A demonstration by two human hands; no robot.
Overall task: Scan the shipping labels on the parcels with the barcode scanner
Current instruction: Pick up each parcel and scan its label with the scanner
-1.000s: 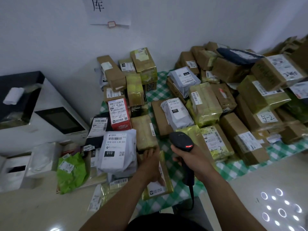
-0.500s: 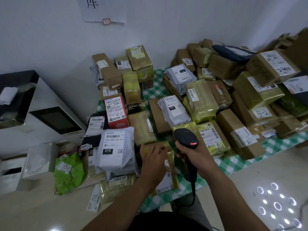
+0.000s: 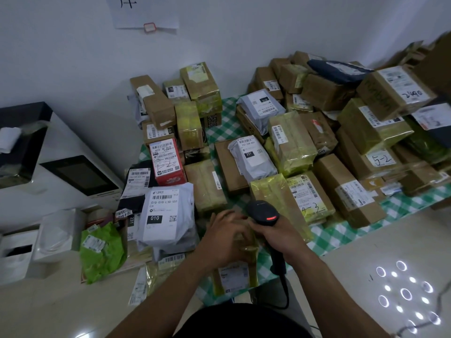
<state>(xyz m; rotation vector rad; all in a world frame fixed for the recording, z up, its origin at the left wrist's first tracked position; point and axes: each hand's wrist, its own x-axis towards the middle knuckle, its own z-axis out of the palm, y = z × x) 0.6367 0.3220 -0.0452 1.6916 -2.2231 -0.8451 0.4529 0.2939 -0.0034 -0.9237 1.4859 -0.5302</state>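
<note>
The right hand point(image 3: 280, 236) grips the scanner point(image 3: 264, 213). At its nine o'clock, the left hand point(image 3: 225, 237) rests, fingers loose, on a parcel point(image 3: 235, 276).

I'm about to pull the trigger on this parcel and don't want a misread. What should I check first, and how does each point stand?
1. Scanner held in the right hand: ok.
2. Scanner's red light lit: ok.
3. Left hand on the yellow-taped parcel: ok; how firmly it grips, cannot tell, blurred.
4. Parcel's label facing up, clear of the hands: ok.
5. Scanner aimed at that label: not ok; its head points away, over the parcel's far end.
</note>
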